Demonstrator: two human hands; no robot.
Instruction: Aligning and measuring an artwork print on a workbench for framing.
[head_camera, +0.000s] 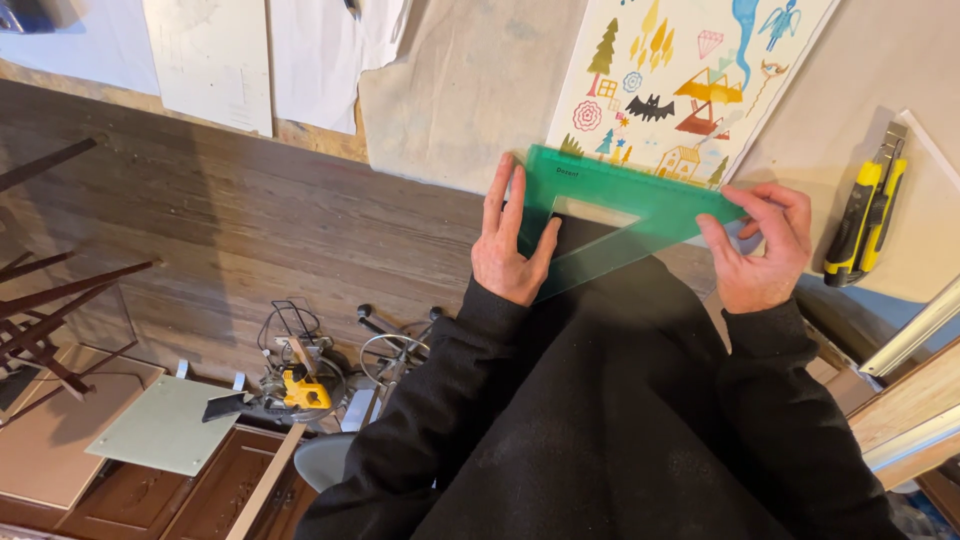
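Near the middle of the frame, the left hand (508, 245) lies flat and open on a green triangle ruler (620, 212). The right hand (762, 250) seems to pinch the ruler's right tip. The ruler sits on the bottom edge of a colourful picture (690, 70).

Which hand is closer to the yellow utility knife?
Right. The right hand grips the green set square's end, just beside the yellow utility knife; the left hand presses the square's far end.
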